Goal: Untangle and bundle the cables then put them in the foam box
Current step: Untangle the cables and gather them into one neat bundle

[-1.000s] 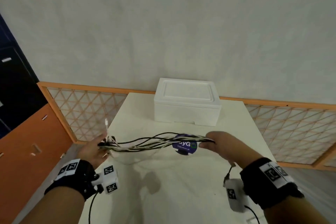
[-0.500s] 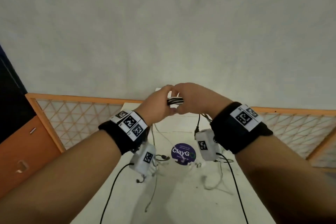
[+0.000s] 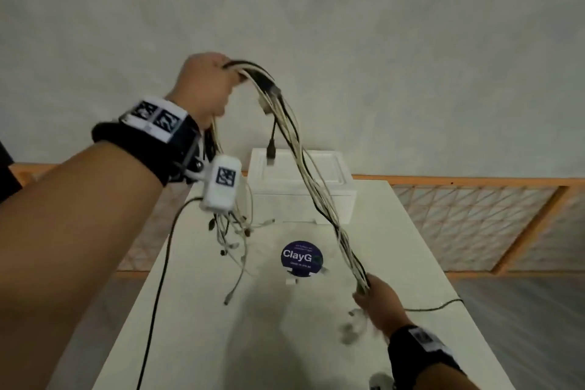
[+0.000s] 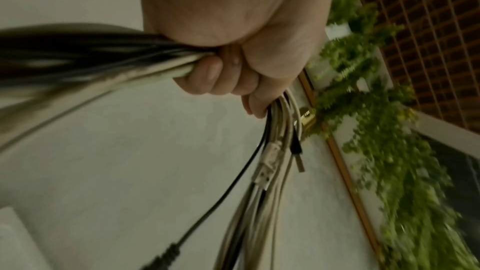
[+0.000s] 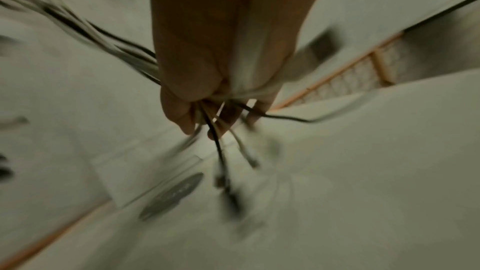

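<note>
Cables [image 3: 319, 196] gathered into 1 loose run, not yet coiled or tied: left hand [image 3: 204, 85] fisted round it up high, right hand [image 3: 378, 296] gripping it low over the desk's [image 3: 411, 263] right side, plug ends dangling. Foam box [image 3: 300, 190] at the far edge has its lid on, contents unseen, so bundling, opening and stowing are left.

Left forearm [image 3: 72, 199], bare, with a black wristband [image 3: 142, 146] carrying a white strip of two black-and-white square markers [image 3: 155, 117]. Below the band, a white rounded camera module [image 3: 221, 182] on a metal bracket, bearing one square marker; a thin black cable [image 3: 158, 279] trails from it. Right forearm [image 3: 443, 380], bare, with a black wristband [image 3: 418, 348] and a white marker strip [image 3: 425, 339], blurred. Left hand [image 3: 205, 82] and right hand [image 3: 380, 301] are bare, without gloves or rings.
</note>
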### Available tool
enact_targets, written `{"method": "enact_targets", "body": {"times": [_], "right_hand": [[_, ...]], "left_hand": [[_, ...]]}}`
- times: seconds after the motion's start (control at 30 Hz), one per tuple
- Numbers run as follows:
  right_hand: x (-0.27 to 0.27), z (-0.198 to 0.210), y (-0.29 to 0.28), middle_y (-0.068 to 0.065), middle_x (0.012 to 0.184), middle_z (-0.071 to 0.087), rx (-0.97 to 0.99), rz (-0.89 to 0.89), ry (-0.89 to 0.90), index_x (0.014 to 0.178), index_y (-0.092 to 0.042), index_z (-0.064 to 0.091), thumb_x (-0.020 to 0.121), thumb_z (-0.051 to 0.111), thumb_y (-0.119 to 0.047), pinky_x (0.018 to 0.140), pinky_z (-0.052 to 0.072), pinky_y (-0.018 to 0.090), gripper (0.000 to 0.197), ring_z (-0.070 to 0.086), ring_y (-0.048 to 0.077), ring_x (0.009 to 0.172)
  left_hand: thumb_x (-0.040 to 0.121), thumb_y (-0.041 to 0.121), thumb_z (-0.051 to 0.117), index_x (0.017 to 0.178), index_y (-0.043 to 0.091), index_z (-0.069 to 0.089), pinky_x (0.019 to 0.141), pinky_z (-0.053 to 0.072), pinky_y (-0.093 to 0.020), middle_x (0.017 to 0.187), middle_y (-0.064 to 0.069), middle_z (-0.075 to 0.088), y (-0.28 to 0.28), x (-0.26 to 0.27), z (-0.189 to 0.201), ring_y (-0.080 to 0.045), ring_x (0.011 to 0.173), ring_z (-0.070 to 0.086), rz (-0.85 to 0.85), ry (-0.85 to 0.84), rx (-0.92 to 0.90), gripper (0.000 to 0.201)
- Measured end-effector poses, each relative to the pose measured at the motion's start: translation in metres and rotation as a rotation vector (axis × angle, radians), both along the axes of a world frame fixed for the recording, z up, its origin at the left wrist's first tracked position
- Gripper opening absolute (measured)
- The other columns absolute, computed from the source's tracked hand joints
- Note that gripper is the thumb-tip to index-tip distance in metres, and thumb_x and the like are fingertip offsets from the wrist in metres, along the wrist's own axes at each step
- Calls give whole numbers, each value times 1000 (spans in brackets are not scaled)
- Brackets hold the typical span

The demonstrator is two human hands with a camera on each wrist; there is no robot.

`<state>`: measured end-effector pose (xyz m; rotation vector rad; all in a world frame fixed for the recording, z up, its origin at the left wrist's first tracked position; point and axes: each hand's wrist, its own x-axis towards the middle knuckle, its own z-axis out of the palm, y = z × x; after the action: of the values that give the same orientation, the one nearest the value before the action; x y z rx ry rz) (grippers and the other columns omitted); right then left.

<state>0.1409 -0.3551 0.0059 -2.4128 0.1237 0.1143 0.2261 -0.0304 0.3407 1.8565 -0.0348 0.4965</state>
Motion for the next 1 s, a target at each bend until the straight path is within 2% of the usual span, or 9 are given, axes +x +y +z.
{"method": "enact_targets", "body": {"times": [0.13, 0.2, 0.3, 0.37, 0.5, 0.6, 0.77, 0.9, 1.0], "right_hand": [[-23, -40, -35, 5, 85, 61, -101, -79, 59, 91, -17, 55, 86, 64, -22, 69, 35, 27, 12, 61, 33, 95], [-18, -38, -48, 3, 89, 59, -190, -47, 186, 95, -22, 48, 85, 64, -35, 74, 41, 31, 23, 61, 31, 100], [3, -3, -58, 4, 117, 58, -264, 63, 340, 123, -20, 43, 49, 76, -72, 91, 44, 32, 96, 56, 26, 114], [23, 40, -54, 9, 139, 45, -160, 78, 190, 142, -18, 32, 24, 73, -82, 103, 40, 35, 141, 46, 26, 126], [35, 171, 5, -3, 118, 56, 158, 73, -475, 122, -23, 52, 64, 85, -37, 86, 47, 27, 68, 54, 13, 104], [40, 230, 57, -7, 97, 63, 242, 183, -738, 104, -24, 57, 76, 78, -27, 73, 45, 20, 35, 58, 10, 87], [56, 216, 97, -10, 75, 61, 126, 140, -658, 95, -24, 60, 84, 59, -17, 61, 39, 22, 14, 54, 8, 65], [57, 149, 92, -3, 100, 69, 33, 171, -312, 111, -31, 66, 82, 59, -20, 88, 50, 32, 32, 65, 18, 92], [50, 125, 78, -12, 110, 66, -249, 139, -256, 116, -38, 60, 86, 51, -22, 90, 40, 31, 35, 61, 14, 101]], "left_hand": [[85, 10, 62, 75, 13, 60, 40, 21, -19, 54, -3, 34, 1, -1, 23, -13, 38, 26, -11, 14, -27, 11], [86, 13, 64, 73, 15, 59, 41, 21, -19, 55, -4, 34, -9, -4, 22, -14, 40, 26, -44, 44, 20, 13], [87, 14, 63, 75, 14, 60, 41, 21, -19, 56, -3, 35, -27, -9, 14, -15, 43, 27, -91, 129, 105, 11], [87, 13, 62, 77, 13, 61, 40, 20, -18, 56, -4, 35, -37, -13, 9, -16, 43, 26, -119, 165, 158, 10], [86, 11, 60, 81, 9, 63, 41, 22, -19, 54, -3, 37, -59, -22, 1, -15, 42, 28, -175, 183, 240, 6], [84, 13, 61, 78, 8, 61, 44, 23, -22, 55, -4, 36, -75, -30, 0, -17, 44, 28, -217, 187, 280, 8], [85, 20, 64, 63, 17, 42, 43, 18, -21, 53, 0, 31, -84, -38, 2, -14, 43, 21, -297, 235, 96, 31], [84, 19, 65, 61, 18, 41, 41, 18, -19, 49, 2, 31, -71, -37, 12, -12, 41, 20, -261, 230, 38, 34], [85, 17, 64, 61, 17, 41, 40, 17, -18, 47, 4, 31, -59, -35, 12, -11, 40, 20, -229, 254, 43, 33]]}}
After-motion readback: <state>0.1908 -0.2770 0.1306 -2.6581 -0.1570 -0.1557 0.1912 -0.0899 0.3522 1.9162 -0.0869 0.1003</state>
